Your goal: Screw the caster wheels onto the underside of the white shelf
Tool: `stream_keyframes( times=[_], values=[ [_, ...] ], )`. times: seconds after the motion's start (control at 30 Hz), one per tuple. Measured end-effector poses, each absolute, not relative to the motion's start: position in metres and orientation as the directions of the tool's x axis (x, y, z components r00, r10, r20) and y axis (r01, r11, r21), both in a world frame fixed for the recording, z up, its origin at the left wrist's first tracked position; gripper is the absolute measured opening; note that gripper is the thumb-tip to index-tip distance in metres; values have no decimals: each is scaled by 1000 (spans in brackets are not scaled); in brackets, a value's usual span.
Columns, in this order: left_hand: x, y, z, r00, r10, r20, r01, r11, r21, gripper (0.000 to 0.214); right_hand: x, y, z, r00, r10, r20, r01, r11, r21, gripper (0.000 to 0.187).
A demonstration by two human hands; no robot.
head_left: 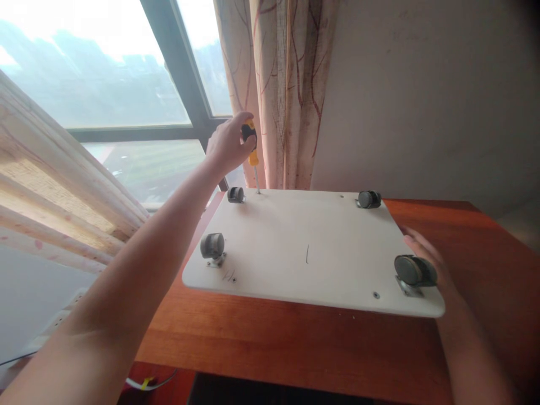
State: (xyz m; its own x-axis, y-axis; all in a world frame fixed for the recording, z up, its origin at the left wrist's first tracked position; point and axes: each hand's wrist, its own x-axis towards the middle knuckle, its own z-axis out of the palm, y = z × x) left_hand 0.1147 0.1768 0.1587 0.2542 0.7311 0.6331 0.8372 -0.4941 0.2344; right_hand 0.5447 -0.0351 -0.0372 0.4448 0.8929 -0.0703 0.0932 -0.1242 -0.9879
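My left hand (231, 142) is closed around the yellow and black handle of a screwdriver (253, 157), held upright. Its tip meets the far left part of a white board (291, 242), where a screw seems to sit. The board lies with its caster side up. Grey casters stand at its corners: far left (235, 195), near left (212, 246), far right (369, 199) and near right (415, 270). Screws show at the near left (234, 280) and near right (376, 295). My right hand (424, 247) is at the board's right edge, its fingers partly hidden behind the near right caster.
The board is on a reddish-brown wooden table (270, 326). Behind it hang patterned curtains (278, 101) beside a window (139, 101), with a grey wall (422, 101) to the right. A white cable (154, 386) with a yellow tie lies below the table's front left edge.
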Motion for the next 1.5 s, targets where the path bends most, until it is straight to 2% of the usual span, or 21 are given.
stream_keyframes(
  times=[0.17, 0.33, 0.57, 0.73, 0.93, 1.1, 1.37, 1.5],
  values=[
    [113, 176, 163, 178, 726, 664, 872, -429, 235, 33, 541, -37, -34, 445, 894, -54, 107, -112, -988, 57],
    [114, 181, 160, 163, 727, 667, 853, -444, 275, 41, 541, -37, -34, 436, 897, -77, 79, -123, -989, 59],
    [112, 177, 163, 142, 699, 701, 839, -461, 289, 27, 543, -37, -33, 444, 892, -81, 107, -143, -984, 59],
    [114, 179, 164, 176, 720, 671, 807, -497, 321, 37, 547, -34, -39, 425, 901, -83, 98, -137, -986, 59],
    [119, 175, 167, 151, 759, 634, 831, -444, 334, 27, 551, -33, -44, 418, 905, -79, 93, -129, -987, 61],
    [121, 173, 168, 182, 760, 624, 825, -463, 324, 37, 551, -33, -42, 423, 903, -76, 101, -131, -986, 58],
    [122, 169, 170, 131, 767, 628, 848, -415, 330, 25, 541, -38, -33, 411, 909, -73, 82, -116, -990, 58],
    [121, 176, 171, 141, 756, 639, 848, -425, 316, 29, 543, -37, -35, 418, 906, -69, 95, -119, -988, 56]
  ],
)
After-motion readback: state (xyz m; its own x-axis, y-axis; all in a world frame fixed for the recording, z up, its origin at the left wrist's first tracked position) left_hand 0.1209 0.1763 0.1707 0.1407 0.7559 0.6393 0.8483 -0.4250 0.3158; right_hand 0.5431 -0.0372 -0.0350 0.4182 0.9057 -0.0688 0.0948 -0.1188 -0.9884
